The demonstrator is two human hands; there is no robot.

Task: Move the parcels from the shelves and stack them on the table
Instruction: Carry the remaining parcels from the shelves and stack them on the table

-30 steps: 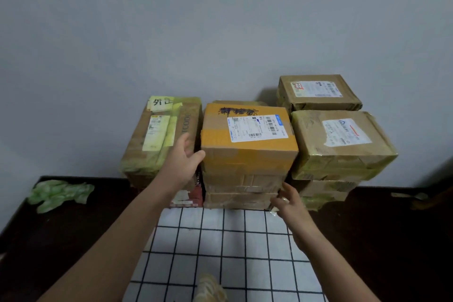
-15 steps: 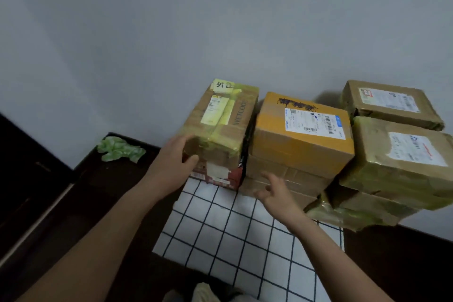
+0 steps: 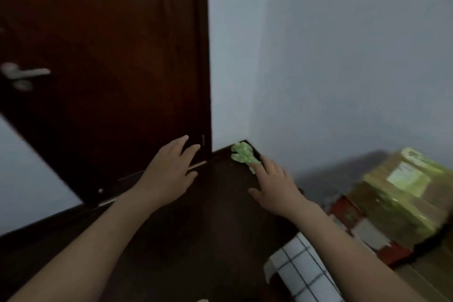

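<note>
Boxy, glossy-taped cardboard parcel (image 3: 402,193)

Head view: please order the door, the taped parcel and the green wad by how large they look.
1. door, by far the largest
2. taped parcel, blurred and cut off at the right edge
3. green wad, smallest

Dim, flat indoor light; motion blur smears the taped parcels (image 3: 402,193) at right, whose soft shadow darkens the wall (image 3: 343,56), and wide-angle distortion tilts the dark door (image 3: 105,56).
</note>
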